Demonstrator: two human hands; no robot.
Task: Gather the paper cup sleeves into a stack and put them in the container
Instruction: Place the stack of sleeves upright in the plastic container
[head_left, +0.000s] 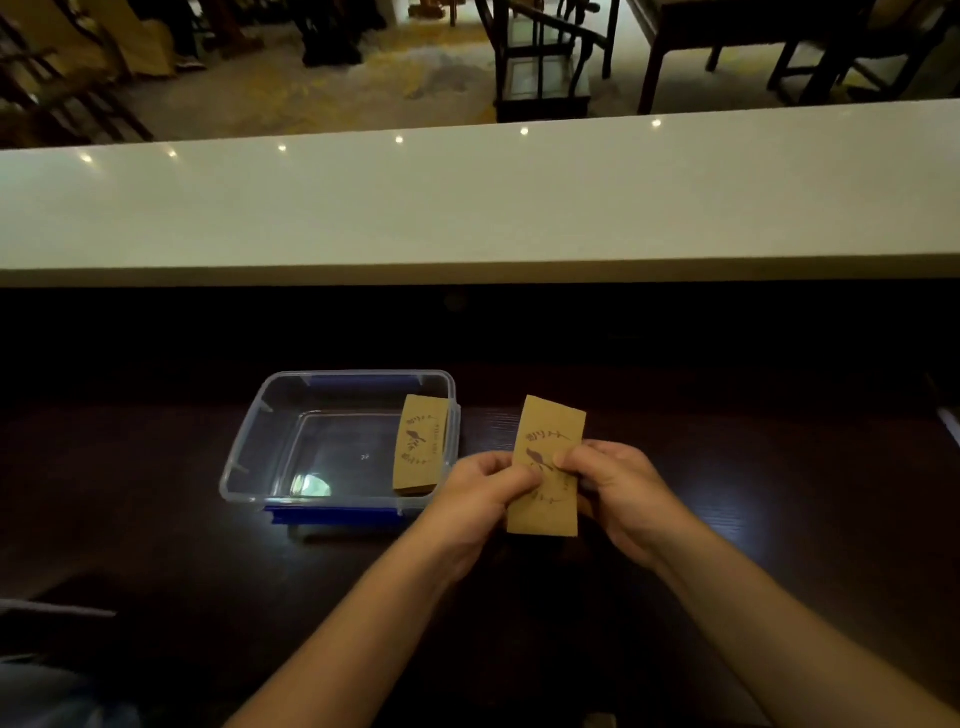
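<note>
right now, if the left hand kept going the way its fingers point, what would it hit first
The left hand points right, already touching the held cup sleeves; just past them is the right hand, though depth is hard to judge.

I stand at a dark wood-grained worktop. Beyond it a long pale ledge runs across my whole view, dotted with small bright reflections of light. Past that lies a patterned floor with a dark wooden chair and a dark table to its right.
</note>
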